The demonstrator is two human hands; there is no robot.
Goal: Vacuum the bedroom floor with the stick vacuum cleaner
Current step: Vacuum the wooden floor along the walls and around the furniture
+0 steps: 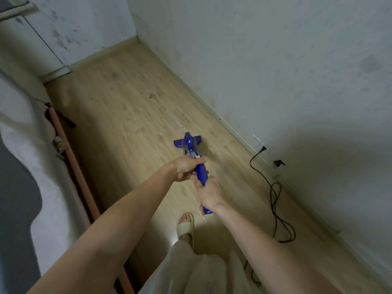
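Observation:
A blue stick vacuum cleaner (192,145) stands on the light wooden floor (127,98), its wide blue head (177,142) flat on the boards ahead of me. Both my hands hold its blue handle. My left hand (187,168) grips the handle higher up the stick, near the body. My right hand (210,194) grips the handle's rear end, closer to me. My foot in a beige slipper (186,227) is planted just behind the handle.
A black power cord (275,194) runs from a wall socket (264,148) and loops on the floor along the right wall (275,71). A bed with a wooden frame (78,172) and light bedding borders the left. A white door stands at the far left corner.

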